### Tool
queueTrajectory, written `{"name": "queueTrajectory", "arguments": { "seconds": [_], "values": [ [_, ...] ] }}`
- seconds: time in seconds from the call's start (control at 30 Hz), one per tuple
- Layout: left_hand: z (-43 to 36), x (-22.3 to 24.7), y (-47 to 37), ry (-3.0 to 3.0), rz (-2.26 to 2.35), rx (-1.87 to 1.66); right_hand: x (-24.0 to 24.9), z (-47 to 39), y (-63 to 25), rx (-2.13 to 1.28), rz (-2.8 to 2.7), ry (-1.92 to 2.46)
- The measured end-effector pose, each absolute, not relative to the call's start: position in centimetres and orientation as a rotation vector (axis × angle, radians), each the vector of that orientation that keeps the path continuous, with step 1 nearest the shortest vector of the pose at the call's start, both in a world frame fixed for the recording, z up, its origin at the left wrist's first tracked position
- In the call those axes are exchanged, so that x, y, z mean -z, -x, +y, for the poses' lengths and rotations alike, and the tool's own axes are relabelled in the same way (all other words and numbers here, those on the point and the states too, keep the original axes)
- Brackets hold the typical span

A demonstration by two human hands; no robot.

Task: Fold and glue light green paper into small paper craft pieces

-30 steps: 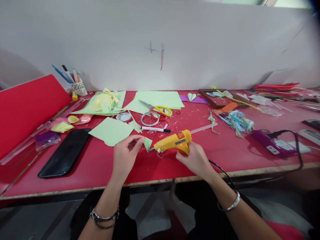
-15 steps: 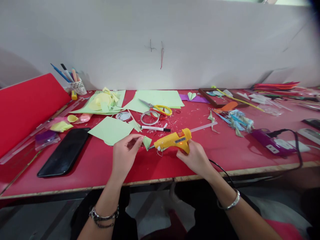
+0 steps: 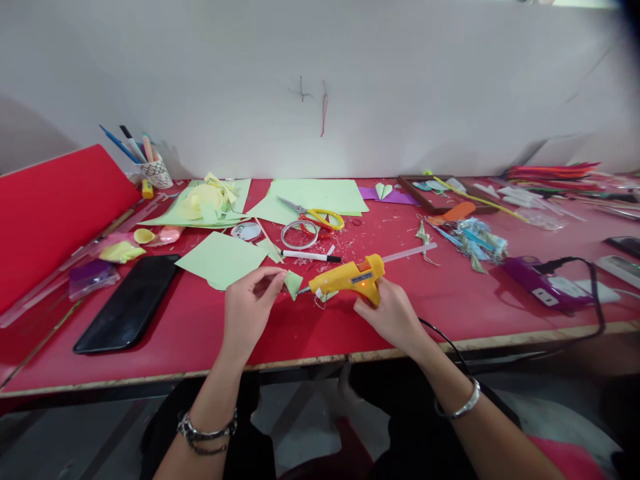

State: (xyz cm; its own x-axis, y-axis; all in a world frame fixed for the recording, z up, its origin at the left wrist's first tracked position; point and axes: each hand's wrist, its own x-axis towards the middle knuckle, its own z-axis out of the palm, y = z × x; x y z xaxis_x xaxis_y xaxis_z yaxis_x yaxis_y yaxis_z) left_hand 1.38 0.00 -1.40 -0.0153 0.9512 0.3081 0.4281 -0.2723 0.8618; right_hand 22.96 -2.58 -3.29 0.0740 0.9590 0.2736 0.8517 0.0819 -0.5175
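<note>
My left hand point(image 3: 251, 308) pinches a small folded green paper piece point(image 3: 293, 285) between thumb and fingertips, above the red table point(image 3: 300, 340). My right hand point(image 3: 390, 313) is wrapped round the handle of a yellow glue gun point(image 3: 345, 279). Its metal nozzle points left, right beside the edge of the green piece; whether they touch is too small to tell. A clear glue stick point(image 3: 411, 252) sticks out of the gun's back, and a small orange light glows on its side. The gun's black cord runs down behind my right wrist.
Behind my hands lie a marker point(image 3: 311, 256), a tape roll point(image 3: 299, 235), yellow-handled scissors point(image 3: 325, 219) and green paper sheets point(image 3: 220, 259). A black phone point(image 3: 129, 307) is at left. At right are blue tassels point(image 3: 475, 240) and a purple power strip point(image 3: 543, 283). A pen cup point(image 3: 156, 173) stands back left.
The glue gun has shifted very slightly right and up in my right hand. My left hand still holds the green piece, almost unmoved.
</note>
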Motion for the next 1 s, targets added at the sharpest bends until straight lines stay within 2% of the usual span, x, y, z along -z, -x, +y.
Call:
{"name": "queueTrajectory", "arguments": {
  "seconds": [1.0],
  "values": [
    [0.03,1.45,-1.32,-1.708,1.406,-1.244,3.21,-2.44,-23.02,-0.28,-1.71,1.798]
  ]
}}
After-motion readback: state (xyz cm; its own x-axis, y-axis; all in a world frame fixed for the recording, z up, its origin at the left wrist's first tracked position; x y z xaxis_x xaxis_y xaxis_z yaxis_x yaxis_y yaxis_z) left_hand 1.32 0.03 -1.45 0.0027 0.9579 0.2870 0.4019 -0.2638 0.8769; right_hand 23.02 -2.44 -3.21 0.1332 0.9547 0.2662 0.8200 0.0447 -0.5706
